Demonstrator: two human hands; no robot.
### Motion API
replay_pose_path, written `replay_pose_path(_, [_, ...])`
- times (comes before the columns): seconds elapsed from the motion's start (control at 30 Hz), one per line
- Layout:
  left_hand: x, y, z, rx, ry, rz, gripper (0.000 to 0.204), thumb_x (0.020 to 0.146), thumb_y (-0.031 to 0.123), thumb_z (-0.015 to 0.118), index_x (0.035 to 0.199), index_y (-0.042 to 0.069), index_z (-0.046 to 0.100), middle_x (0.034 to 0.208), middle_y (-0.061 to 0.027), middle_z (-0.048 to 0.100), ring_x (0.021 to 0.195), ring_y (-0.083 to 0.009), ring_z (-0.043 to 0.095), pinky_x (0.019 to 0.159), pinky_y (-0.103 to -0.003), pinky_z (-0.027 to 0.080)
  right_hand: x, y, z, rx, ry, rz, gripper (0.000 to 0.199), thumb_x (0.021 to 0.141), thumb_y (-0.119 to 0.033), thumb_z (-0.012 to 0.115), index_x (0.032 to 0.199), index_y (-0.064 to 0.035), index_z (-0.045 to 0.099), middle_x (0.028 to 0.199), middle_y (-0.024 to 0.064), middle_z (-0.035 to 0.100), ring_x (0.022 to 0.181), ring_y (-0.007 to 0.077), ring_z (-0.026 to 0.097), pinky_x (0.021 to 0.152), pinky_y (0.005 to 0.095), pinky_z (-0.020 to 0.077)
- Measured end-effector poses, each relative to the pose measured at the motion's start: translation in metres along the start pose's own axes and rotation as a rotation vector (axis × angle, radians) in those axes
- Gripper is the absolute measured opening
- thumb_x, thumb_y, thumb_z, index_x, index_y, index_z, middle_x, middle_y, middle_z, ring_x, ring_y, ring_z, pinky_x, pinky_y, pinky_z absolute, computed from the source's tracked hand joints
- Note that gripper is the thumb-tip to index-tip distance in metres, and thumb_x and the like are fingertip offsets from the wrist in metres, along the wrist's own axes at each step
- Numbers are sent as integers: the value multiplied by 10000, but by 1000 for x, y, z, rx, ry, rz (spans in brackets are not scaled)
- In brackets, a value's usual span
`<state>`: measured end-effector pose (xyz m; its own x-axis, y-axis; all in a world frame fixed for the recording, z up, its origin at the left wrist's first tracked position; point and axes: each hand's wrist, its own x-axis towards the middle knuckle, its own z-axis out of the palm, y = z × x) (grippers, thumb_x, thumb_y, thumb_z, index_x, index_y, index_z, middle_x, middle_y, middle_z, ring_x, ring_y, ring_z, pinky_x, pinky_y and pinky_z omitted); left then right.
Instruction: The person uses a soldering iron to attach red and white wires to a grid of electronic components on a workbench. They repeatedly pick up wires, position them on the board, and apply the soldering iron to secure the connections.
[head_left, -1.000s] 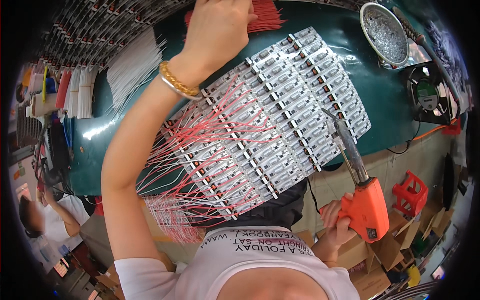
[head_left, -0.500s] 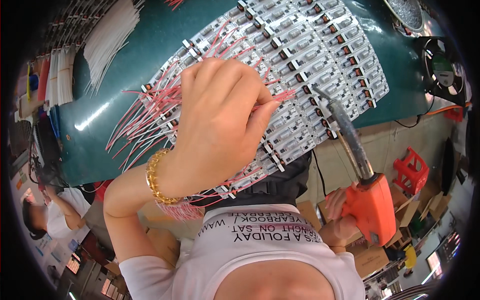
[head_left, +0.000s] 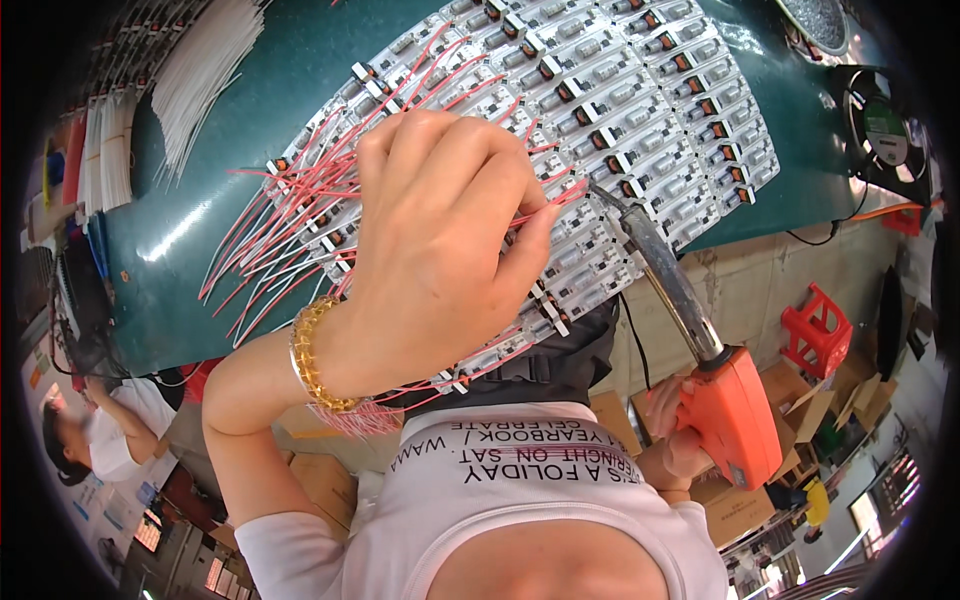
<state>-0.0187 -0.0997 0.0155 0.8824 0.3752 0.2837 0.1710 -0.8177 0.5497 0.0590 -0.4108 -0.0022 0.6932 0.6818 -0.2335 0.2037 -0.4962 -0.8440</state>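
A large panel of small circuit boards [head_left: 625, 105] lies on the table in front of me, in rows with clear tube-like parts and black-and-orange pieces. My left hand [head_left: 435, 245] is above its left half, thumb and fingers pinched on a red wire [head_left: 567, 193] that sticks out to the right. My right hand [head_left: 675, 430] grips the orange-red handle of a soldering iron [head_left: 738, 415]. Its dark tip reaches up to the boards, close to the wire's end; whether they touch I cannot tell. Many red and white wires [head_left: 270, 250] fan out left of my left hand.
A bundle of white wires [head_left: 200, 90] lies at the far left of the green table [head_left: 160, 300]. A black fan [head_left: 885, 130] and a round metal dish [head_left: 818, 25] stand at the right. Beyond are a red stool [head_left: 818, 330], cardboard boxes [head_left: 735, 515] and another person [head_left: 120, 430].
The soldering iron has moved left, its tip now by the wire's end. Fewer red wire ends show past my left fingertips. The panel has shifted slightly left.
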Motion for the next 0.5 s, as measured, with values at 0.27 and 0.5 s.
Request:
replay_pose_path(0.27, [0,-1,-1,21,5,8,166,707,30,737,776,78,594,899,-40,602,886,-237,519,824,-368,338,-23,19,-6,-11,43,146,347,760,-455,575,754,-115,646,771,90,528,671,299,527,543,396,382])
replay_pose_path(0.5, [0,-1,3,26,13,35,161,712,28,735,771,78,594,886,-39,604,872,-235,520,819,-361,339,3,-4,2,141,-14,-51,585,858,-622,505,582,-107,502,576,29,513,548,227,537,538,329,410])
